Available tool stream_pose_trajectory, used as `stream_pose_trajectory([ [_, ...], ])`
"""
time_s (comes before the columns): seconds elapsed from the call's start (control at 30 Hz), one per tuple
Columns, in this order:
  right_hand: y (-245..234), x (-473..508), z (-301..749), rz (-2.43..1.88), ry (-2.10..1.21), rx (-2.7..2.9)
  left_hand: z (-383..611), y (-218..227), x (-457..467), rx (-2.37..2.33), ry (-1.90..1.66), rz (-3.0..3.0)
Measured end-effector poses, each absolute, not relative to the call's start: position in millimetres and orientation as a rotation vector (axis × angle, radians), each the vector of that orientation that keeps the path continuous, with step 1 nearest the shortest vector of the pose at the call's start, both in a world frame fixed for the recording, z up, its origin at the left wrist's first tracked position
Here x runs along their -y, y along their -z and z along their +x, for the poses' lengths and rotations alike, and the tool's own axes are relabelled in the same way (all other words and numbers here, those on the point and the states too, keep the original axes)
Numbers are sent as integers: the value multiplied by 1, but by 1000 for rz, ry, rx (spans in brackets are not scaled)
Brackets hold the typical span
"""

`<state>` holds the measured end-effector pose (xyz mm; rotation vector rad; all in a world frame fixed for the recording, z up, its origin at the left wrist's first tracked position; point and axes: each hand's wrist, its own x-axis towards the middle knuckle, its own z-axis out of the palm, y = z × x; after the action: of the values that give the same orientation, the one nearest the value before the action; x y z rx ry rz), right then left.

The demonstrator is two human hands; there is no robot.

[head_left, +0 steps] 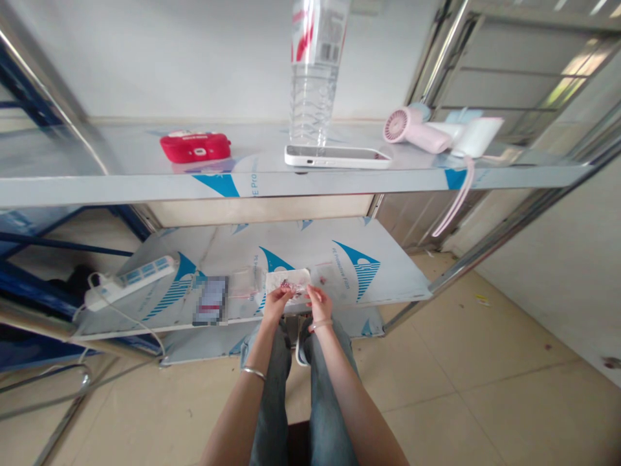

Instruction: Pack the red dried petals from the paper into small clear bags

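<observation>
Both of my hands are over the near edge of the lower shelf, at a shallow white tray or sheet (301, 277). Small dark red pieces (285, 283) lie on it, too small to name. My left hand (275, 305) is pinched at the white piece's near left, fingertips beside the red bits. At its near right, my right hand (320, 304) has thumb and fingers drawn together. What either pinch holds is too small to make out. A clear plastic bag (242, 283) lies to the left, and another clear bag (326, 277) with a reddish bit is to the right.
A blurred dark-edged phone-like object (211, 301) and a white power strip (130, 281) with its cord occupy the lower shelf's left. Above, the upper shelf edge (339, 183) carries a red case (195, 147), water bottle (314, 97), white phone (337, 157) and pink handheld fan (417, 129).
</observation>
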<state>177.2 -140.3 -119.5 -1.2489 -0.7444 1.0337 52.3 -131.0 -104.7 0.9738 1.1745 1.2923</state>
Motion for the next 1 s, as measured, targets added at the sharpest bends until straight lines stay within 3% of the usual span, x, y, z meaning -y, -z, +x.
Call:
stream_pose_trajectory([
  [1.0, 122, 144, 170, -1165, -868, 1074, 53, 111, 130, -1123, -1256, 1157],
])
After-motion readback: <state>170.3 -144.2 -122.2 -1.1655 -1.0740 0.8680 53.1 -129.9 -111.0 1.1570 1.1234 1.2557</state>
